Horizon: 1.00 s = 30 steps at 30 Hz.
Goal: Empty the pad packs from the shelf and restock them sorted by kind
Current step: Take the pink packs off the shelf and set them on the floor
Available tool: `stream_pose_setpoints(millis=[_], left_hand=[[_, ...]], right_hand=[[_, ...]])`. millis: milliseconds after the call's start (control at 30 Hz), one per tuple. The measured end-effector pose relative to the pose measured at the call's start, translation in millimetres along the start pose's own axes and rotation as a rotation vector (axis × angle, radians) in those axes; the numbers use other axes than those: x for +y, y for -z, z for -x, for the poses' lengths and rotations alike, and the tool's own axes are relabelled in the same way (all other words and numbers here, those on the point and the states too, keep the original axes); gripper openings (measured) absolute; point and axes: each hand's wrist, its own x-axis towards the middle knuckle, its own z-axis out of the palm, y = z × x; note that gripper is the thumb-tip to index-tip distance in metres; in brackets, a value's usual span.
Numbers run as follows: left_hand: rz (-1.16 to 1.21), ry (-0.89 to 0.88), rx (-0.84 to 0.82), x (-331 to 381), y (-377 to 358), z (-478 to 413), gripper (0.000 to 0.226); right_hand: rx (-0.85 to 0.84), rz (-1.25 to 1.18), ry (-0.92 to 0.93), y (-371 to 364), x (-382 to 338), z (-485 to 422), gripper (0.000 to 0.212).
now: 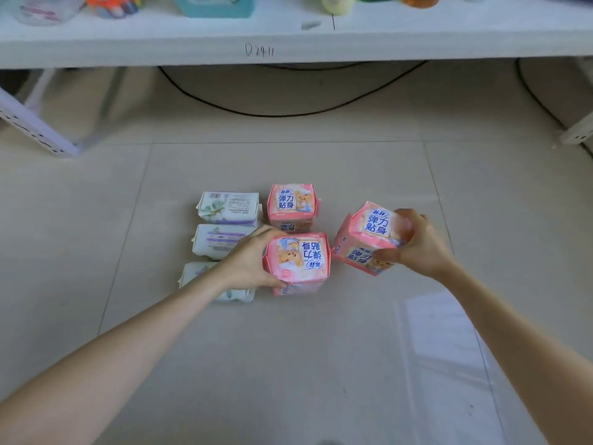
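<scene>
Two bare arms are reaching over the floor point(288, 364). The left hand point(247, 268) is curling round the near pink pack point(298, 258), which is sitting right beside the white packs point(227, 207). The right hand point(417, 245) is gripping a tilted pink pack point(365, 232) just to the right. The shelf point(288, 40) is standing ahead, well apart.

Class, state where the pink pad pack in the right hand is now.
The tilted pink pack is right of centre in the head view, gripped by the right hand, beside the nearer pink pack the left hand holds.

Black cable point(272, 115) loops across tiled floor point(288, 364); teal box point(218, 4) above.
</scene>
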Motion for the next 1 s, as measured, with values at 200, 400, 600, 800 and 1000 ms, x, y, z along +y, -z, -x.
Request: stream_pose_setpoints(millis=[200,400,600,800,1000], left_hand=[[-0.077,-0.042,0.031,-21,-13,-25,0.093],[-0.129,-0.041,0.040,-28,-15,-37,0.096],[-0.168,-0.026,0.055,-35,-15,-40,0.103],[-0.155,-0.033,0.004,-38,-13,-42,0.106],[-0.091,-0.032,-0.037,-37,-11,-42,0.099]], right_hand=[[0.032,0.020,0.028,-13,32,-13,0.081],[-0.029,0.013,0.046,-30,45,5,0.086],[-0.134,0.036,0.123,-62,48,45,0.090],[-0.224,0.073,0.208,-95,45,79,0.092],[-0.267,-0.080,0.203,-126,48,98,0.119]])
